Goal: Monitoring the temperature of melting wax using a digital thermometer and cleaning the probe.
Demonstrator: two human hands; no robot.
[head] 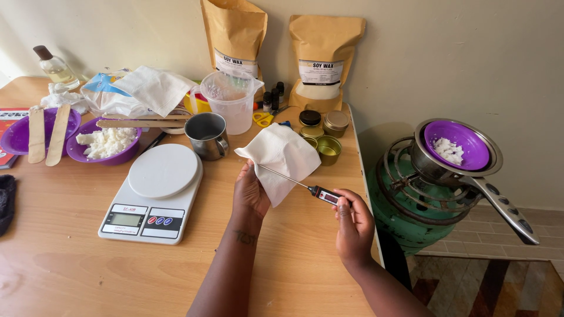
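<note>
My left hand (249, 191) grips a white paper napkin (282, 155) folded around the thin metal probe of a digital thermometer (324, 195). The thermometer's black head rests in my right hand (352, 220), pinched between thumb and fingers. Both hands hover over the right part of the wooden table (88, 276). Part of the probe is hidden inside the napkin.
A white kitchen scale (154, 196) and a steel mug (207, 135) stand left of my hands. Small gold tins (328, 149), a plastic jug (231, 101) and two brown wax bags (322, 58) sit behind. A purple bowl of wax flakes (106, 144) lies left. Off the table's right edge, a pan holding a purple bowl (461, 147) sits on a green gas cylinder (405, 217).
</note>
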